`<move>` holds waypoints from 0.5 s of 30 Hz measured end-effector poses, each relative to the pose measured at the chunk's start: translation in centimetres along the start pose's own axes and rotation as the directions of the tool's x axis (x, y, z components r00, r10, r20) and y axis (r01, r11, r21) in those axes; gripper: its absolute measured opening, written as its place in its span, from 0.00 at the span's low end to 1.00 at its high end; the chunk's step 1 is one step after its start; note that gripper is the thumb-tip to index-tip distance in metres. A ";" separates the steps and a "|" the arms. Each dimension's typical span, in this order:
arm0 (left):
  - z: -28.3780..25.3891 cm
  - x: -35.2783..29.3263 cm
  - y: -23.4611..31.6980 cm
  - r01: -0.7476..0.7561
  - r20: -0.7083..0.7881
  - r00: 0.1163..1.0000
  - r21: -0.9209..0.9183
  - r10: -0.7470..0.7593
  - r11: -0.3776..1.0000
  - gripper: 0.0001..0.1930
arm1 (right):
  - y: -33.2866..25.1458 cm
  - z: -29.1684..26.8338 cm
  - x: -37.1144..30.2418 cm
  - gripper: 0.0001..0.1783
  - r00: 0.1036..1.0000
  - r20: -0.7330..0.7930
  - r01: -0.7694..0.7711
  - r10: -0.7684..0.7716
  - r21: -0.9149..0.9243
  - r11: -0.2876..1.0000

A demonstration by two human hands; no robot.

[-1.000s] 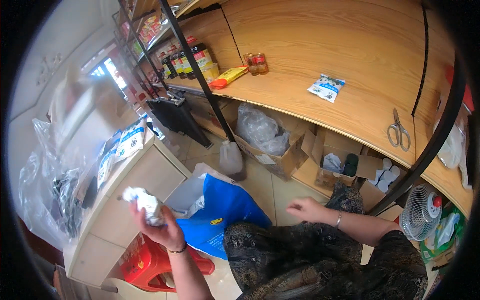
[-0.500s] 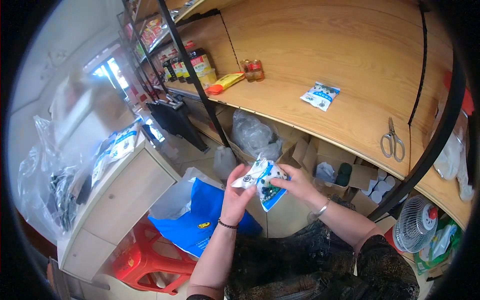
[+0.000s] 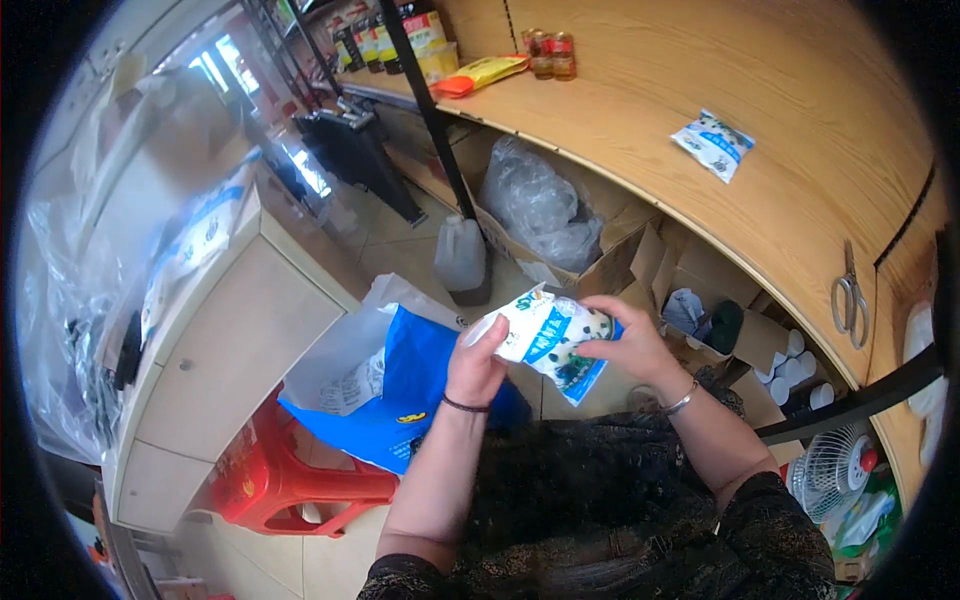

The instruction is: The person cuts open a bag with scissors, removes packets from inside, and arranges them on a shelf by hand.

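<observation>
Between my two hands is a small plump plastic packet [image 3: 556,340], white and blue with dark spots and a green patch. My left hand [image 3: 478,362] pinches its left end, thumb on top. Fingers of my right hand [image 3: 632,345] wrap round its right side, the thumb lying across the front. A similar white-and-blue packet [image 3: 714,145] lies on the wooden shelf [image 3: 640,120] ahead to the right. More white-and-blue packaging [image 3: 200,235] rests on the pale cabinet at the left.
Scissors [image 3: 850,300] lie at the shelf's right end, jars [image 3: 550,55] farther left. Below stand open cartons [image 3: 625,262] and a plastic jug [image 3: 461,258]. A blue bag [image 3: 375,390] leans by a red stool [image 3: 275,480], beside the pale cabinet [image 3: 230,370]. A fan [image 3: 830,470] stands lower right.
My hands have shifted slightly right, and the packet is turned so its printed front shows more. The view has tilted downward, so the shelf sits higher in the picture.
</observation>
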State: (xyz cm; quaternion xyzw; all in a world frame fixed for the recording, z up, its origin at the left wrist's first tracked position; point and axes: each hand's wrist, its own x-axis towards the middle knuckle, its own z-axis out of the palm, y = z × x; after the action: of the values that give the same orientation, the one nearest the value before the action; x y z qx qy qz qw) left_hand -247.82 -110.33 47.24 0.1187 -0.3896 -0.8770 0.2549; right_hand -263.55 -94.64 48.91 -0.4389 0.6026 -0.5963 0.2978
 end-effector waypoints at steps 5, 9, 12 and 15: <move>-0.7 -0.9 3.6 -0.057 0.249 0.968 0.345 -0.033 0.937 0.22 | 0.9 0.7 0.4 0.30 0.997 -0.043 0.060 -0.066 -0.129 0.990; -2.5 -0.3 2.9 0.134 0.020 0.986 0.507 -0.167 0.851 0.15 | 0.6 0.8 0.3 0.29 1.000 -0.029 -0.009 0.003 -0.218 0.976; -2.4 -0.5 2.7 0.208 0.047 0.970 0.340 -0.238 0.917 0.11 | 1.1 1.3 0.4 0.29 1.000 -0.014 0.017 -0.020 -0.199 0.980; -2.3 -0.6 2.3 0.123 0.040 0.988 0.390 -0.151 0.913 0.07 | 1.8 1.3 0.3 0.27 0.998 -0.045 -0.039 0.037 -0.051 0.998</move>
State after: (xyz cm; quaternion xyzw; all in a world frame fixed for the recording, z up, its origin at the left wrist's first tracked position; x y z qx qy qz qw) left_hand -245.58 -112.75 47.43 0.1632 -0.5539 -0.8024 0.1508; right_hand -262.88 -95.67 47.10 -0.4219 0.6326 -0.5840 0.2844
